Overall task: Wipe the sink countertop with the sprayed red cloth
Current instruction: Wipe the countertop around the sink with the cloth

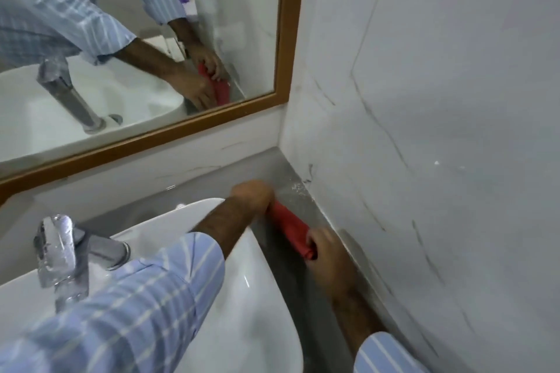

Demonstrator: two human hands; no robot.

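The red cloth (290, 228), bunched into a long roll, lies on the narrow grey countertop (283, 166) between the white basin (248, 297) and the marble side wall. My left hand (253, 194) grips the cloth's far end, its arm reaching across the basin. My right hand (328, 247) holds the near end close to the wall. Both hands press the cloth down onto the countertop strip.
A chrome tap (60, 254) stands at the basin's left. A wood-framed mirror (281, 39) hangs on the back wall and reflects my arms and the cloth. The marble wall (424, 130) bounds the countertop on the right, with white specks in the corner (298, 188).
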